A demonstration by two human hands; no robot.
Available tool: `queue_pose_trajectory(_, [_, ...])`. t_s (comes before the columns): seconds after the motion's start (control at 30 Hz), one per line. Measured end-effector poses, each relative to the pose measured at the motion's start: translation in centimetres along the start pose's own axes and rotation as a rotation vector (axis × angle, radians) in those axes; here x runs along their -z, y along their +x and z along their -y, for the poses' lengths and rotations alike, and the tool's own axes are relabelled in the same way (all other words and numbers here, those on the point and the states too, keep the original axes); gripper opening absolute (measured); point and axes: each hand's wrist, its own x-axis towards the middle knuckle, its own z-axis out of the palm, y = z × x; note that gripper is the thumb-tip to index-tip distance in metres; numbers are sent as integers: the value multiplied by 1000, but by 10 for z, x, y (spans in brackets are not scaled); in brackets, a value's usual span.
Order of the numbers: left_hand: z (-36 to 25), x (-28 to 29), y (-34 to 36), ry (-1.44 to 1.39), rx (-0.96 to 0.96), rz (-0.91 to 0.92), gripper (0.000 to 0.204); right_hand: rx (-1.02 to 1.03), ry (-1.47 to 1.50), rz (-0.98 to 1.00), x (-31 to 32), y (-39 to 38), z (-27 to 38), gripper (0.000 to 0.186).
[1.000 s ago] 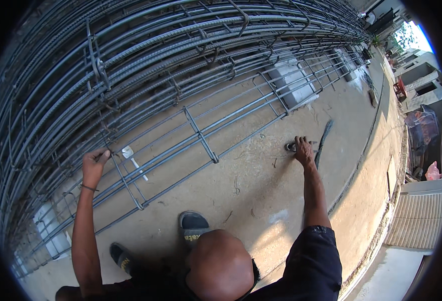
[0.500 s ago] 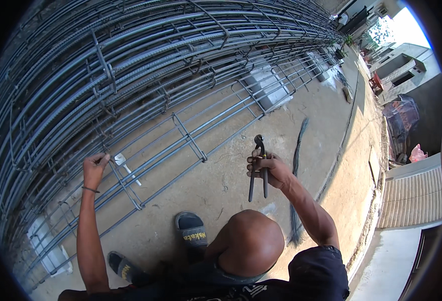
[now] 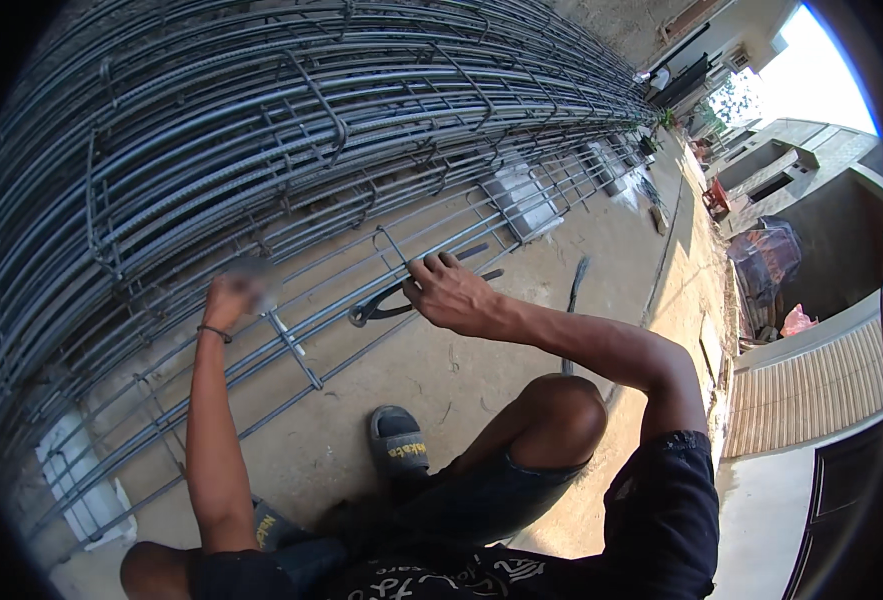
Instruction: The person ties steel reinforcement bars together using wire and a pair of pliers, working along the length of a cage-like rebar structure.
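Over the low rebar cage [image 3: 313,379], R hand [image 3: 453,296] is curled round pincers [image 3: 361,316], handles splayed, head pointing twd L hand [image 3: 229,300]. L's at the cage's far side, nr stacked rebar [image 3: 411,75], fingers blurred; can't tell how open or if holding anything.

rebar stack [image 3: 291,150] blocks past L hand [image 3: 227,300], prob. tight there, open flr [image 3: 466,385] nr slipper [image 3: 399,447]
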Motion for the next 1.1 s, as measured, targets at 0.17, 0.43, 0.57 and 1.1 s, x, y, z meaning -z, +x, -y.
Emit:
queue_pose_trajectory(0.17, [-28, -14, -9, 167, 44, 46, 16, 6, -284, -197, 12, 71, 9, 35])
queue_pose_trajectory(0.43, [-16, -1, -13, 201, 27, 64, 19, 134, -642, -189, 2, 141, 38, 46])
queue_pose_trajectory(0.57, [-26, -7, -15, 237, 55, 112, 18, 114, -770, -200, -5, 143, 39, 46])
queue_pose_trajectory(1.1, [-28, -2, -9, 250, 129, 189, 42, 131, -886, -121, 4, 148, 48, 57])
